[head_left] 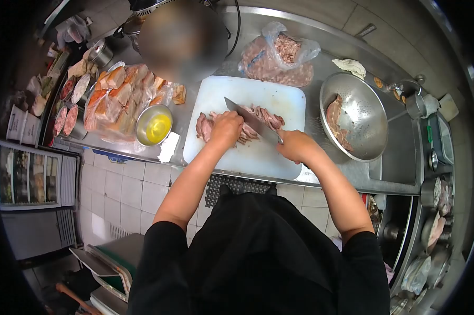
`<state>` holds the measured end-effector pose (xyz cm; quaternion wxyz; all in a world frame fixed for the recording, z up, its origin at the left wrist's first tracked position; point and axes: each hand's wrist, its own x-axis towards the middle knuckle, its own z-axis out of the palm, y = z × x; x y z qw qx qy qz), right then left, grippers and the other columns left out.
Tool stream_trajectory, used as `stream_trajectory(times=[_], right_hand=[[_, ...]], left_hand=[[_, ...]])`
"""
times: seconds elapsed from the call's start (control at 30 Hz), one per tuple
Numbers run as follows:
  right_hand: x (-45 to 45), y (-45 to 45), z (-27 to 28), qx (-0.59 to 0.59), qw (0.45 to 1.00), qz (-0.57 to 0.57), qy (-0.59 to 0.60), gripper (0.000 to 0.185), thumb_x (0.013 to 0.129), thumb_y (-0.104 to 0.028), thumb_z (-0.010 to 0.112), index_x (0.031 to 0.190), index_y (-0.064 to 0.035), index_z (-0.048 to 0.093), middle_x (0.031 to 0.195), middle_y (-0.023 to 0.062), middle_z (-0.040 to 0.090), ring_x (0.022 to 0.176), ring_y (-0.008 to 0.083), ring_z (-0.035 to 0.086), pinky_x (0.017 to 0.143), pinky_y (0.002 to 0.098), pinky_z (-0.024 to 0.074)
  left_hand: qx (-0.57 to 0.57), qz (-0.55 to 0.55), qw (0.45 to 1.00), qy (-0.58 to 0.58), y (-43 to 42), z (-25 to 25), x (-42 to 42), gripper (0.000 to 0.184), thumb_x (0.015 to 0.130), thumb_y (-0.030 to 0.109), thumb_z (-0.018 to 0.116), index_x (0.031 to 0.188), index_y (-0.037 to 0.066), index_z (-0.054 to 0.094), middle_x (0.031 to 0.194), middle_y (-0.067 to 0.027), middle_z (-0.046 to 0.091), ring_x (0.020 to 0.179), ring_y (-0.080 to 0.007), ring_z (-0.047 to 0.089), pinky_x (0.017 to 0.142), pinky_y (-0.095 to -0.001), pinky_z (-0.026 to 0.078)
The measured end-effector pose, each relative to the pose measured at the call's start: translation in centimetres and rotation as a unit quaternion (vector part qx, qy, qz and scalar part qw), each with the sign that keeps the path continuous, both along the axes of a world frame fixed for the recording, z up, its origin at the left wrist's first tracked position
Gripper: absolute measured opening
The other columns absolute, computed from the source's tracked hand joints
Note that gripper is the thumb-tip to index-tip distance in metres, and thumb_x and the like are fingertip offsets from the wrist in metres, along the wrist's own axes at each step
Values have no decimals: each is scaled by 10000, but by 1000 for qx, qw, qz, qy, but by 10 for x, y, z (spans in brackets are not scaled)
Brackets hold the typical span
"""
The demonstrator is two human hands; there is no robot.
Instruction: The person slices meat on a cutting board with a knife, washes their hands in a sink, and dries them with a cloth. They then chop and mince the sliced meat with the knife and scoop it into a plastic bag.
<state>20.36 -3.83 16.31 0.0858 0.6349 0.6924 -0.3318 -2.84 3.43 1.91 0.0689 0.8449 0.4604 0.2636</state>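
Note:
On a white cutting board [247, 89] lies pinkish-brown meat [204, 127], partly cut into strips. My left hand [227, 129] presses down on the meat with its fingers curled together, close beside the blade. My right hand [298, 146] is closed around the handle of a kitchen knife [253, 121]. The broad blade points up and left across the board, lying between the held meat and a pile of cut meat strips [268, 115] on its far right side. Under my left fingers, part of the meat is hidden.
Left of the board are a metal bowl of yellow liquid [158, 129] and bagged meat chunks [118, 102]. Bagged minced meat [279, 58] lies behind it. A colander [355, 115] with a meat piece stands right, beside the sink [397, 157]. A blurred patch hides the back left.

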Motion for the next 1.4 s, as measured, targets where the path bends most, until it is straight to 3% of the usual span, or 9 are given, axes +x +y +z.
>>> stream_trajectory(times=[0.1, 0.2, 0.47, 0.57, 0.93, 1.03, 1.23, 1.27, 1.4], right_hand=[[-9, 2, -21, -17, 1000, -18, 17, 346, 891, -157, 548, 1183, -4, 651, 814, 199, 730, 566, 291, 703, 651, 431, 585], [-19, 28, -72, 65, 996, 8, 58, 260, 919, -160, 551, 1062, 53, 589, 711, 183, 695, 498, 282, 670, 524, 422, 554], [-18, 30, -14, -13, 994, 47, 98, 337, 928, -190, 556, 1095, 101, 584, 734, 222, 695, 486, 304, 666, 526, 430, 559], [-35, 34, -67, 36, 993, -31, 104, 375, 941, -205, 562, 1147, 108, 577, 754, 231, 699, 498, 308, 673, 527, 432, 561], [-42, 47, -73, 79, 993, 15, 84, 304, 945, -189, 557, 1102, 71, 578, 803, 233, 710, 519, 306, 686, 533, 434, 561], [-37, 55, -64, 104, 990, 52, 85, 285, 936, -172, 553, 1084, 70, 579, 741, 207, 697, 503, 293, 679, 527, 430, 557], [-38, 48, -31, -51, 995, 6, 86, 285, 917, -171, 569, 1061, 74, 584, 663, 173, 671, 486, 280, 666, 513, 426, 550], [-40, 45, -63, 59, 993, 38, 99, 304, 920, -167, 570, 1078, 92, 577, 700, 190, 690, 490, 288, 671, 512, 422, 557], [-54, 65, -82, 80, 991, 15, 106, 353, 920, -191, 574, 1111, 105, 577, 749, 212, 711, 512, 297, 683, 558, 437, 575]], left_hand=[[7, -7, 1000, -3, 0, -1, -1, 33, 827, 96, 718, 858, 86, 714, 909, -92, 662, 920, -319, 629, 799, -462, 475], [0, -18, 1000, -1, 2, 1, -3, 27, 827, 94, 715, 853, 87, 714, 903, -85, 659, 917, -314, 634, 797, -458, 469], [8, -8, 999, -34, 0, -5, -6, 33, 815, 102, 717, 845, 87, 715, 897, -65, 665, 922, -298, 644, 805, -448, 458], [1, -13, 1000, -27, 0, -5, -4, 31, 818, 112, 718, 845, 95, 719, 883, -65, 663, 931, -283, 649, 806, -437, 456], [-91, 76, 980, 159, 9, 18, -9, 92, 875, 190, 677, 862, 133, 748, 927, -54, 731, 970, -251, 667, 884, -421, 402], [-47, 36, 990, 131, 14, 8, -11, 97, 879, 189, 676, 840, 129, 741, 897, -62, 732, 950, -260, 673, 869, -428, 404], [-27, 25, 997, 65, 16, -4, -14, 87, 864, 175, 687, 814, 117, 727, 856, -74, 720, 912, -277, 673, 847, -441, 414], [-28, 25, 997, 64, 17, -5, -15, 87, 864, 175, 687, 814, 117, 727, 856, -74, 720, 912, -277, 673, 847, -441, 414], [-27, 21, 998, 50, 15, -7, -16, 68, 857, 153, 691, 817, 108, 721, 857, -76, 713, 911, -284, 667, 844, -437, 415]])
